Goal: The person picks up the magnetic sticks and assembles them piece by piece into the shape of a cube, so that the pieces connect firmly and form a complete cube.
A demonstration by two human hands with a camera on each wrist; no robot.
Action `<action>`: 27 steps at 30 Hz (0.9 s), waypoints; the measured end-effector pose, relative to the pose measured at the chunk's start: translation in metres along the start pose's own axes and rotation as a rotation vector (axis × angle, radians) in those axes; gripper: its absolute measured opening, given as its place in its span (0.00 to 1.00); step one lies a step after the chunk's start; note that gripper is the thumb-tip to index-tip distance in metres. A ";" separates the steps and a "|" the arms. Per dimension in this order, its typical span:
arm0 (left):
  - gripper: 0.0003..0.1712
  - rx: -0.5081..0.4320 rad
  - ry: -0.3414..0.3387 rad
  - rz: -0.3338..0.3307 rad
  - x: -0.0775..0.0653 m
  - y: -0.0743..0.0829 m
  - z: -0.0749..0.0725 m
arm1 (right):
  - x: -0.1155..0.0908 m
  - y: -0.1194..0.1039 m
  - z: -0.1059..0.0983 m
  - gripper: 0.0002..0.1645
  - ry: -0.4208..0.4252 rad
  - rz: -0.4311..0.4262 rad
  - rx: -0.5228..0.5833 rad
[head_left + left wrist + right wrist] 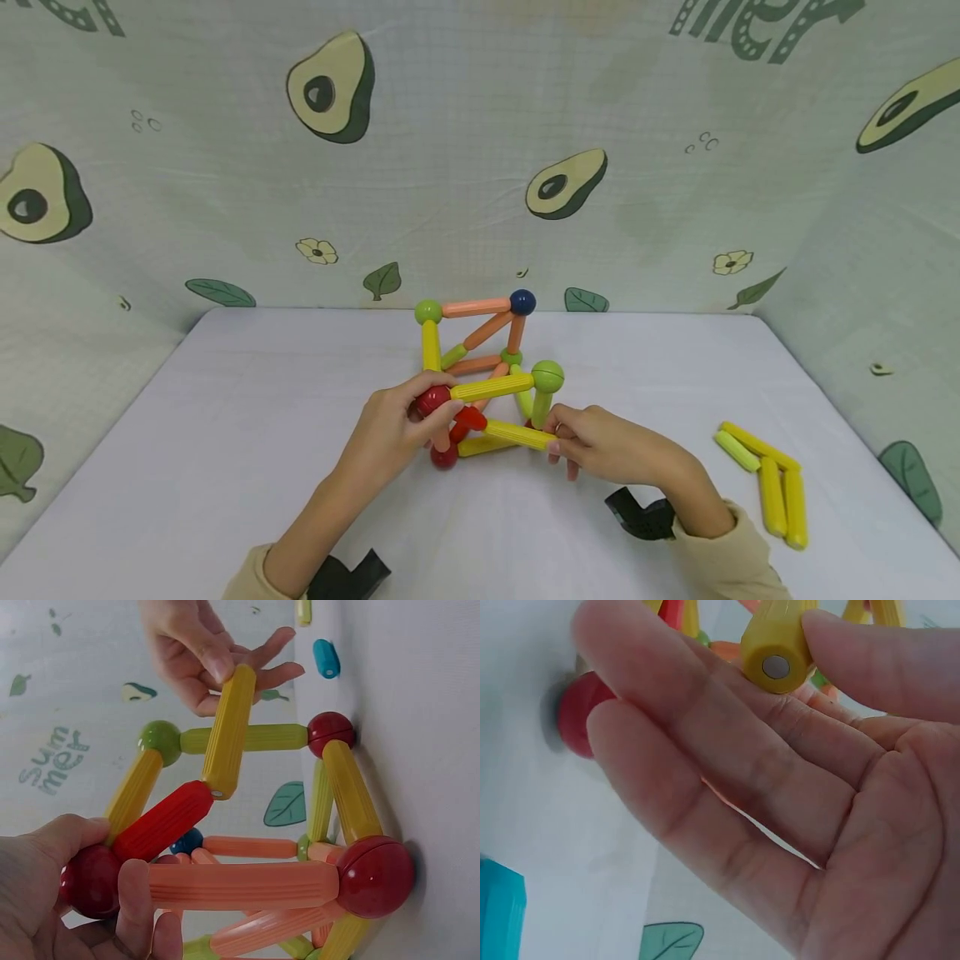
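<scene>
Smooth gloss, ridged plastic
I'm seeing a glossy red ball (91, 879), a yellow rod (230, 727) showing plastic ridges, its end disc (775, 667) looking metallic.

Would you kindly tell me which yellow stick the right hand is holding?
The yellow stick with one end at the red stick; the right hand pinches it, while the others sit in the structure or lie loose.

From here I have the left forearm (321, 515) slanting in from the near left, the left hand (405, 418) gripping, its fingers curled. On the near right, the right forearm (693, 492) angles inward; the right hand (603, 442) pinches, two fingers extended.
</scene>
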State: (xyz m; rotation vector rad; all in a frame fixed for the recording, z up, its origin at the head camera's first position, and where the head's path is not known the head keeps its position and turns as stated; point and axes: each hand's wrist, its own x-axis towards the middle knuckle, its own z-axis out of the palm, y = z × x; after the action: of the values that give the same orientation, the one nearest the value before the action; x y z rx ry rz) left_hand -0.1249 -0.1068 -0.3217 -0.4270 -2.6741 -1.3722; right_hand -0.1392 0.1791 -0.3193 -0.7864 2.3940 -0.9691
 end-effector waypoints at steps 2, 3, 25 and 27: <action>0.15 0.000 0.001 -0.003 0.000 0.000 0.000 | -0.002 0.000 -0.001 0.07 0.008 0.003 0.010; 0.15 0.000 0.000 -0.006 0.000 0.000 0.000 | -0.003 -0.001 -0.002 0.08 0.015 0.003 0.013; 0.15 0.000 0.000 -0.010 0.001 0.000 0.000 | 0.014 -0.028 0.036 0.12 0.354 -0.089 -0.365; 0.15 -0.001 0.002 -0.007 0.000 0.000 0.001 | 0.015 -0.028 0.040 0.13 0.372 -0.117 -0.395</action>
State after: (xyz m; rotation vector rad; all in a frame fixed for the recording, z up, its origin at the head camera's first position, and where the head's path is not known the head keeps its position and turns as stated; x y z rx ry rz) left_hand -0.1252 -0.1061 -0.3217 -0.4169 -2.6759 -1.3743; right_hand -0.1182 0.1332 -0.3276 -0.9624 2.9482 -0.7422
